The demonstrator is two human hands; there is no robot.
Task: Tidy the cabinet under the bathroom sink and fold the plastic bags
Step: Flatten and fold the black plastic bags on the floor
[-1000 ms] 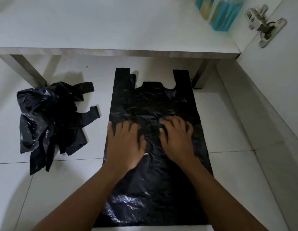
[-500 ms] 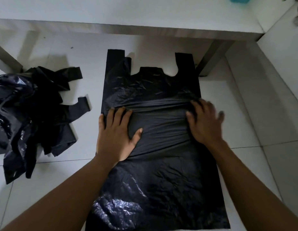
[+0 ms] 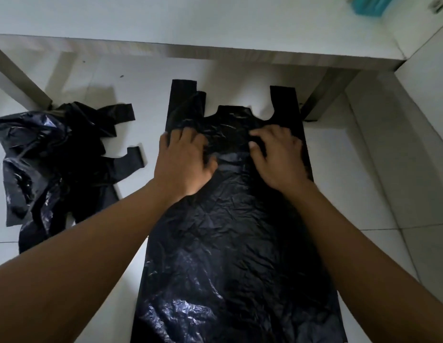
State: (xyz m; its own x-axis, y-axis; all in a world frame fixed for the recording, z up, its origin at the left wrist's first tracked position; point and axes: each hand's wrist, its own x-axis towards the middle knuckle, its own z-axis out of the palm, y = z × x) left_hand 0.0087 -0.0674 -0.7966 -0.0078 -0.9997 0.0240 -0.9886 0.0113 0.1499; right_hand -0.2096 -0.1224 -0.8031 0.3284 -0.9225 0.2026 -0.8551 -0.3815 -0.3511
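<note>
A black plastic bag (image 3: 237,243) lies flat on the white tiled floor, its two handles pointing toward the cabinet. My left hand (image 3: 183,159) presses on the bag's upper left part, fingers spread over the plastic. My right hand (image 3: 277,154) presses on the upper right part, just below the handle cut-out. Both palms lie flat on the bag. A crumpled heap of black plastic bags (image 3: 52,164) sits on the floor to the left, apart from the flat bag.
The white cabinet floor (image 3: 190,18) runs across the top, with its front edge above the bag's handles. A teal package (image 3: 369,4) stands at its far right. A metal cabinet leg (image 3: 324,95) stands beside the right handle and another leg (image 3: 17,80) at the left.
Both hands have slid up the flat bag toward its handles, smoothing it. They spread apart, then came closer together near the top. The camera view shifted slightly.
</note>
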